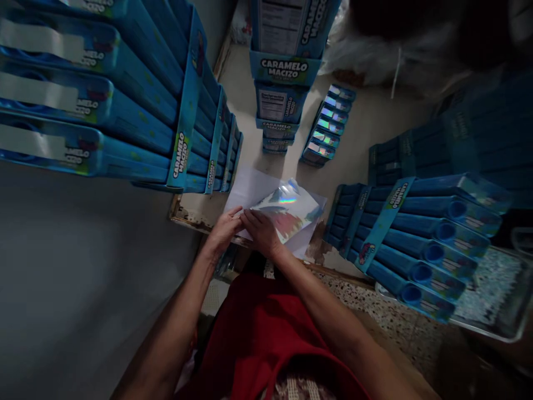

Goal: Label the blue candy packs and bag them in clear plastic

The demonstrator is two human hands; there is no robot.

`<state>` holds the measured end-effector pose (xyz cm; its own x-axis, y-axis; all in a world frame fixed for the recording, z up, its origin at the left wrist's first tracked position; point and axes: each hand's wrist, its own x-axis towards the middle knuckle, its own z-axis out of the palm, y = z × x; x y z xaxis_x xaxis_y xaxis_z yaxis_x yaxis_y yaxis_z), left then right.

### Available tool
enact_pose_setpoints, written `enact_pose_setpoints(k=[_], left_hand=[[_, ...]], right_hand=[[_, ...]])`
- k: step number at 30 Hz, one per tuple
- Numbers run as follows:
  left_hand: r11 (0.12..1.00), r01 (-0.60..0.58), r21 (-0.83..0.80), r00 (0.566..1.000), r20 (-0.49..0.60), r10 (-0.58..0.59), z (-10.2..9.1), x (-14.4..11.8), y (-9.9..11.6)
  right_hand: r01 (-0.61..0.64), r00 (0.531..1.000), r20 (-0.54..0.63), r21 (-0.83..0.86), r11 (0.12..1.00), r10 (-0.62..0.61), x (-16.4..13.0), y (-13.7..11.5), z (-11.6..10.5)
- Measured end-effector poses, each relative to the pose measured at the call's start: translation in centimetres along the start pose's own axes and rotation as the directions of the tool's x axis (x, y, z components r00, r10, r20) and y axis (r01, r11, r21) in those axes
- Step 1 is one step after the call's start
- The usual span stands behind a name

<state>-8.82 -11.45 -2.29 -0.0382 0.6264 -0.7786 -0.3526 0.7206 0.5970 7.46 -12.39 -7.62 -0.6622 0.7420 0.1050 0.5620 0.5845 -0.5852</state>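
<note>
Around the hands, tall stacks of blue candy boxes are standing on the desk (375,119): the "Caramelo Macizo" box stack (125,111) is rising to the left of the left hand, a second printed box stack (283,72) is standing straight ahead beyond both hands, and a tube-fronted box stack (420,239) is leaning to the right of the right hand. Farther ahead and slightly right, a small row of holographic packs (328,125) is lying well apart from the fingers.

Directly under and just beyond the hands, a white paper sheet (254,189) is lying flat, and on it the holographic sticker sheet (287,211) is resting, its near corner at the desk's edge. The left hand (222,230) is pinching that near-left corner, fingers curled together, while the right hand (262,233) is pressing flat on the sheet beside it, the two hands touching.

Judging by its look, the sheet is light, thin and floppy, with a glossy, slippery face that is likely creasing easily; the corner or edge seems the best place to grip, with the other palm holding it down.
</note>
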Motion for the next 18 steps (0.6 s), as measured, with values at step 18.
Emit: enact_pose_setpoints(k=[18], left_hand=[[0.998, -0.013, 0.069, 0.997, 0.082, 0.007, 1.8, -0.7, 1.5]], right_hand=[[-0.27, 0.963, -0.017, -0.131, 0.954, 0.27, -0.7, -2.3, -3.8]])
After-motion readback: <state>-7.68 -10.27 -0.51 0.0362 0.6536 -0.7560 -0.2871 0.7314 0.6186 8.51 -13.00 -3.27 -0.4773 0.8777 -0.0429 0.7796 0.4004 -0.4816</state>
